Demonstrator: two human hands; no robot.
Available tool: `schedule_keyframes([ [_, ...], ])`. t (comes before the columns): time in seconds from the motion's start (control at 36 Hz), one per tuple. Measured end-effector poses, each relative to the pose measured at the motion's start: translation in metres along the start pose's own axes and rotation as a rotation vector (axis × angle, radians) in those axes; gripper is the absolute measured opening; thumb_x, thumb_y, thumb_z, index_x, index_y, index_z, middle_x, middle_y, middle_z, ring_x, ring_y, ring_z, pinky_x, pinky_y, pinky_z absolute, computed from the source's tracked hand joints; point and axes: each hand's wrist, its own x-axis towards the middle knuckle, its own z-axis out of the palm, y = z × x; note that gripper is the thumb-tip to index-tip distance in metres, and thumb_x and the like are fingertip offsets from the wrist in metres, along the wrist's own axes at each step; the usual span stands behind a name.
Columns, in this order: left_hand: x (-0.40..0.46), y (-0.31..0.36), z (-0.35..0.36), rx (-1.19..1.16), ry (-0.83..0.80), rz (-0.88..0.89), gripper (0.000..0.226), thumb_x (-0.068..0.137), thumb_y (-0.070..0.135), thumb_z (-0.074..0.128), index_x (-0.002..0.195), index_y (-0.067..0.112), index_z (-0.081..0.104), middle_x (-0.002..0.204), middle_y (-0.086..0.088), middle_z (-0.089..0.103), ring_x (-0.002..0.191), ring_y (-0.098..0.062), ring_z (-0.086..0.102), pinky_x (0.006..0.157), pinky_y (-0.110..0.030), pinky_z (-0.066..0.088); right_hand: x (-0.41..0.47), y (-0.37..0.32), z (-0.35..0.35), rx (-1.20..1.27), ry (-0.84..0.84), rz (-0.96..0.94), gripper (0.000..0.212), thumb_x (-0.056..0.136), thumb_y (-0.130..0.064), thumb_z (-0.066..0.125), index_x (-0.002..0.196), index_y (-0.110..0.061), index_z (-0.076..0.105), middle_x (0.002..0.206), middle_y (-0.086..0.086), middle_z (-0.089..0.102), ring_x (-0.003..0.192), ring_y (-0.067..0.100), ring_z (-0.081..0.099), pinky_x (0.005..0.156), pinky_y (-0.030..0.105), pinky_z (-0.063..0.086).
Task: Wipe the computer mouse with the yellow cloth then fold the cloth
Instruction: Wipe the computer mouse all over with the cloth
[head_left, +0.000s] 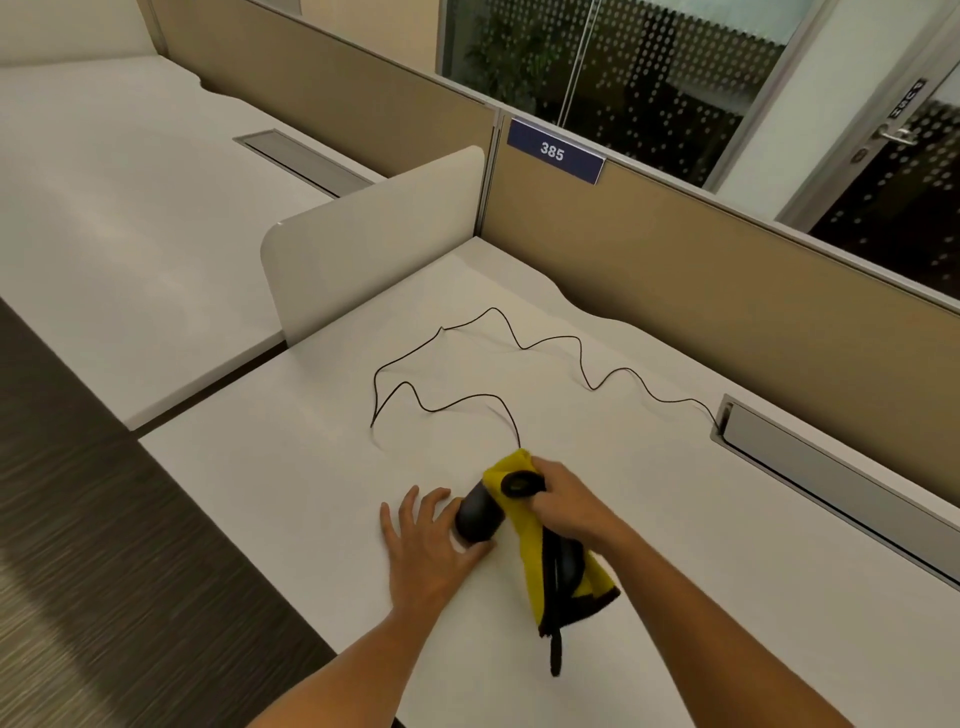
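Left hand (431, 540) lies fingers spread on the white desk (260, 493), pinning the black wired computer mouse (478, 517) at its fingertips. Right hand (566, 506) fingers are bunched tight around the yellow black-edged microfibre cloth (540, 561) over the mouse's front. I'd brace the mouse and wipe with short strokes.

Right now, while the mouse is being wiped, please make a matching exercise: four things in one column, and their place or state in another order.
Things:
1. computer mouse
2. yellow cloth
3. cable
4. sign with 385

Places or states:
A. lies in loops across the desk and ends at the slot by the partition
B. held in the right hand, draped over one end of another thing
C. fixed on top of the partition
D. steadied on the desk by the left hand

Pairs: 1-D, 2-B, 3-A, 4-C
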Motion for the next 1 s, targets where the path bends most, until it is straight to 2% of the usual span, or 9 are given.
schedule_keyframes([
  [0.08, 0.0, 0.0, -0.001, -0.002, -0.005, 0.001, 0.07, 0.072, 0.086, 0.047, 0.121, 0.039, 0.061, 0.135, 0.014, 0.054, 0.142, -0.025, 0.034, 0.118, -0.059, 0.009, 0.014, -0.007, -0.011, -0.108, 0.052, 0.016, 0.052, 0.078, 0.0, 0.045, 0.125, -0.017, 0.056, 0.114, 0.008, 0.063, 0.1, 0.027, 0.061, 0.079, 0.032, 0.049],
  [0.17, 0.0, 0.0, 0.0, -0.006, -0.001, 0.001, 0.069, 0.07, 0.086, 0.051, 0.12, 0.039, 0.062, 0.135, 0.013, 0.055, 0.141, -0.024, 0.035, 0.118, -0.059, 0.009, 0.028, -0.01, -0.01, -0.291, 0.065, -0.032, 0.046, 0.075, 0.0, 0.048, 0.117, -0.015, 0.059, 0.115, 0.008, 0.065, 0.107, 0.03, 0.059, 0.088, 0.039, 0.052],
  [0.22, 0.0, -0.001, 0.0, 0.004, 0.004, 0.002, 0.069, 0.069, 0.086, 0.05, 0.118, 0.039, 0.062, 0.134, 0.015, 0.055, 0.141, -0.024, 0.036, 0.118, -0.059, 0.011, 0.036, -0.01, -0.006, -0.395, 0.034, -0.037, 0.04, 0.075, -0.003, 0.051, 0.111, -0.017, 0.058, 0.112, 0.006, 0.064, 0.107, 0.03, 0.056, 0.085, 0.043, 0.053],
  [0.33, 0.001, 0.0, -0.001, -0.004, 0.008, -0.011, 0.068, 0.069, 0.087, 0.049, 0.118, 0.041, 0.061, 0.134, 0.017, 0.053, 0.143, -0.022, 0.033, 0.119, -0.059, 0.011, 0.044, -0.014, 0.005, -0.596, -0.062, -0.045, 0.027, 0.086, -0.008, 0.052, 0.111, -0.017, 0.054, 0.113, 0.006, 0.06, 0.111, 0.028, 0.047, 0.079, 0.038, 0.048],
  [0.44, 0.001, 0.0, -0.001, -0.005, 0.005, -0.014, 0.069, 0.07, 0.087, 0.048, 0.119, 0.04, 0.061, 0.135, 0.017, 0.053, 0.143, -0.022, 0.033, 0.119, -0.059, 0.011, 0.046, -0.01, 0.014, -0.62, -0.055, -0.072, 0.033, 0.088, -0.007, 0.052, 0.12, -0.016, 0.053, 0.116, 0.007, 0.058, 0.114, 0.027, 0.044, 0.086, 0.038, 0.05],
  [0.75, 0.001, 0.002, -0.003, -0.006, -0.009, -0.027, 0.069, 0.07, 0.089, 0.047, 0.121, 0.044, 0.058, 0.136, 0.019, 0.051, 0.144, -0.02, 0.029, 0.12, -0.056, 0.004, 0.037, -0.003, 0.027, -0.73, -0.072, -0.41, 0.047, 0.088, -0.007, 0.054, 0.129, -0.029, 0.055, 0.139, -0.012, 0.051, 0.106, 0.023, 0.041, 0.074, 0.037, 0.042],
  [0.83, 0.001, 0.005, -0.005, 0.028, -0.007, -0.034, 0.071, 0.071, 0.091, 0.041, 0.121, 0.044, 0.058, 0.133, 0.018, 0.053, 0.142, -0.021, 0.035, 0.119, -0.056, 0.008, 0.033, -0.003, 0.036, -0.777, -0.039, -0.542, 0.036, 0.087, -0.016, 0.061, 0.119, -0.034, 0.061, 0.131, -0.017, 0.057, 0.095, 0.02, 0.038, 0.065, 0.033, 0.032],
  [0.92, 0.0, 0.007, -0.006, 0.052, 0.022, -0.018, 0.071, 0.072, 0.088, 0.041, 0.119, 0.04, 0.061, 0.127, 0.012, 0.059, 0.135, -0.024, 0.045, 0.115, -0.059, 0.02, 0.028, -0.006, 0.042, -0.802, -0.027, -0.59, 0.033, 0.081, -0.016, 0.066, 0.109, -0.034, 0.063, 0.113, -0.018, 0.063, 0.09, 0.017, 0.036, 0.064, 0.034, 0.032],
  [1.0, 0.0, 0.007, -0.006, 0.057, 0.029, -0.013, 0.071, 0.071, 0.086, 0.045, 0.12, 0.038, 0.061, 0.126, 0.01, 0.061, 0.134, -0.026, 0.047, 0.114, -0.06, 0.023, 0.025, -0.007, 0.041, -0.814, -0.01, -0.628, 0.028, 0.081, -0.016, 0.067, 0.103, -0.033, 0.065, 0.109, -0.02, 0.065, 0.087, 0.014, 0.029, 0.064, 0.033, 0.03],
])
